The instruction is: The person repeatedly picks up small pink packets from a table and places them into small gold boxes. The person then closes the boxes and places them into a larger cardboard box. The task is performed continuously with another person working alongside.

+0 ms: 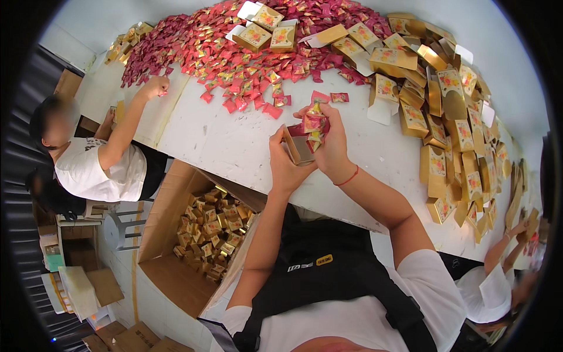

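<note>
My left hand [285,160] grips an open gold box [292,145], whose mouth faces up and towards my other hand. Several wrapped candies [315,123], in pink and yellow foil, are held in my right hand [330,143] right over the box's mouth. A red cord circles my right wrist. Just beyond my hands, a single wrapped candy [339,97] lies on the white table [220,136]. Behind it spreads a large heap of pink and red wrapped candies [246,66].
Open gold boxes [264,33] lie on the heap, and many flower-printed gold boxes [457,132] are piled at the right. A large cardboard carton [169,220] holding gold boxes stands below the table's near edge. Co-workers [110,163] are at the left and far right. A grey stool [115,232] stands behind the carton.
</note>
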A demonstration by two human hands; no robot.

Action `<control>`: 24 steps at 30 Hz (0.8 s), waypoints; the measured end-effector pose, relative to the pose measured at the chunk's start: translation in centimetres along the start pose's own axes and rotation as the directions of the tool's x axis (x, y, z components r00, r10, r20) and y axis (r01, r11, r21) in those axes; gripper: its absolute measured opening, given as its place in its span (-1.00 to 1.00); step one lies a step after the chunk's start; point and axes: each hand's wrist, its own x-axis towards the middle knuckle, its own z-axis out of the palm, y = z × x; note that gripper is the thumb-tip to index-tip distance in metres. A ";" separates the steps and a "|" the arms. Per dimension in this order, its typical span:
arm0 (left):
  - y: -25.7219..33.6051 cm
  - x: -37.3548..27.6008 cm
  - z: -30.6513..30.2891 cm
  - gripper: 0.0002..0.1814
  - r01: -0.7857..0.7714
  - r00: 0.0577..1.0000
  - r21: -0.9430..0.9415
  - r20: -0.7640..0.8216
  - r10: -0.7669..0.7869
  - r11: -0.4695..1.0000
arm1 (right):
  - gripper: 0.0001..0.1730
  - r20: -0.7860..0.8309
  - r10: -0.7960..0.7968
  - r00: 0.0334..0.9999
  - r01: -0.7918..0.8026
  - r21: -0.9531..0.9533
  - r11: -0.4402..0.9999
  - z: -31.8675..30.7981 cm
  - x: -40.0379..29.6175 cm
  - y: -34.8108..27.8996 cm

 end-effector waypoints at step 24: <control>0.4 -0.1 -2.3 0.00 0.262 0.935 -0.238 0.301 -0.186 0.935 | -0.66 0.713 -0.256 0.653 0.733 -0.680 -0.025 -5.0 -2.0 -1.5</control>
